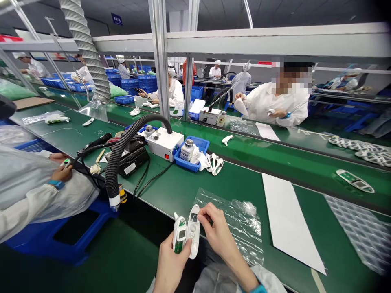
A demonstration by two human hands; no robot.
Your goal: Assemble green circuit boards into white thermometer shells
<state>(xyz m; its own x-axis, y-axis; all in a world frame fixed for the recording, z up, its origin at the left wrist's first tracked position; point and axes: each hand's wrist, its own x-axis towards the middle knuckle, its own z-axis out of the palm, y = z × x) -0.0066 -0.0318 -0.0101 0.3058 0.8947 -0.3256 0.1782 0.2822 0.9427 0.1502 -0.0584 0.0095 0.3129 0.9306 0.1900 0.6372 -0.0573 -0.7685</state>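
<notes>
The left hand point(174, 254) clamps both the white device with a green circuit board point(181, 236) and the white shell point(193, 234), side by side at the surface's point(165, 191) near edge. The right hand point(217, 228) pinches at the shell's upper part.

Dark ceiling point(336, 14), metal posts point(159, 57), green worktables point(165, 185).

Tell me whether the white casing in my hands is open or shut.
Open: the left hand holds one half with a green circuit board showing, the other half beside it.
</notes>
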